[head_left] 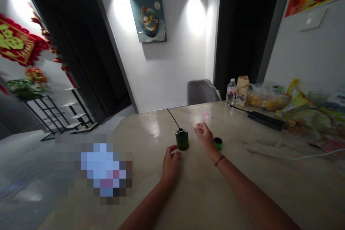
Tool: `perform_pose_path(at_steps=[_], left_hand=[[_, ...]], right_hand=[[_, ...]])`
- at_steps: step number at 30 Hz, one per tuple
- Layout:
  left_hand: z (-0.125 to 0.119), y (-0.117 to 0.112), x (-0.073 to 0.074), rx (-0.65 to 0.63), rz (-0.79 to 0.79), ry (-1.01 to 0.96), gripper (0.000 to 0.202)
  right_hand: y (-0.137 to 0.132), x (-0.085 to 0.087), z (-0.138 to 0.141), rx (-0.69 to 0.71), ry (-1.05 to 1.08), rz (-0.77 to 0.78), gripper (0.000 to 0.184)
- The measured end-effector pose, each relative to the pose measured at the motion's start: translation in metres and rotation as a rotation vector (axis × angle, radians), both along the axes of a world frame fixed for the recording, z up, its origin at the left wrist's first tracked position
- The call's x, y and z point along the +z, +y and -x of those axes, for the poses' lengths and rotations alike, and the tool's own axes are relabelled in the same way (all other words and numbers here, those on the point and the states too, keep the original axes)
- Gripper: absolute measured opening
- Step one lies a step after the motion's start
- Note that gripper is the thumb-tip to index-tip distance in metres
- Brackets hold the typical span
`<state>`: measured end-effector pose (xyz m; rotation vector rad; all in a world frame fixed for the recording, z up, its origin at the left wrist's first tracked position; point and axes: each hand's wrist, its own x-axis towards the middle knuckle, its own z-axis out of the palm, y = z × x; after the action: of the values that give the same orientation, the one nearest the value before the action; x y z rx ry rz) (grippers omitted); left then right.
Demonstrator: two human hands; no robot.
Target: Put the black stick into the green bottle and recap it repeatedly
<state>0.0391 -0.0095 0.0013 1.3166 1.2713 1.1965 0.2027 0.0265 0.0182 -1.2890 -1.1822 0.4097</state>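
A small dark green glass bottle (182, 141) stands upright on the marble-look table. One thin black stick (173, 119) rises from its mouth and leans to the left. My left hand (171, 161) is at the bottle's lower left, thumb and fingers apart and loosely bent; whether a fingertip touches the glass I cannot tell. Right of the bottle and apart from it is my right hand (204, 136), fingers loosely curled with gaps and nothing visible in them. Just beyond that wrist sits a short green cup-like piece (218, 143), partly hidden by the wrist.
On the right are a water bottle (231, 91), a paper bag (242, 91), plastic-bagged food (266, 97), a black power strip (265, 120) and a white cable (291, 158). A grey chair (202, 92) stands behind the table. A blurred-out patch (104, 169) covers the left side.
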Motion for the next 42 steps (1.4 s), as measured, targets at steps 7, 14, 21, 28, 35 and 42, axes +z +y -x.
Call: perform_pose_path(at_steps=[7,14,21,28,35,42], left_hand=[[0.002,0.002,-0.003,0.004,0.0,0.025,0.028],[0.0,-0.001,0.001,-0.004,0.017,0.006,0.028],[0.001,0.0,0.0,-0.005,0.007,-0.002,0.028],[0.0,0.0,0.0,0.009,0.006,-0.012,0.028],[-0.001,-0.001,0.001,0.012,0.002,-0.01,0.027],[-0.001,-0.001,0.0,0.014,0.012,0.002,0.027]], right_hand=[[0.0,-0.037,-0.008,-0.029,-0.693,0.225,0.042],[-0.005,-0.046,-0.011,-0.039,-0.89,0.303,0.04],[-0.007,-0.036,-0.012,-0.064,-0.839,0.254,0.019],[-0.004,-0.019,-0.012,-0.126,-0.603,0.08,0.02],[-0.012,0.027,-0.006,-0.11,-0.298,-0.104,0.013],[-0.029,0.063,-0.004,-0.07,-0.165,-0.257,0.019]])
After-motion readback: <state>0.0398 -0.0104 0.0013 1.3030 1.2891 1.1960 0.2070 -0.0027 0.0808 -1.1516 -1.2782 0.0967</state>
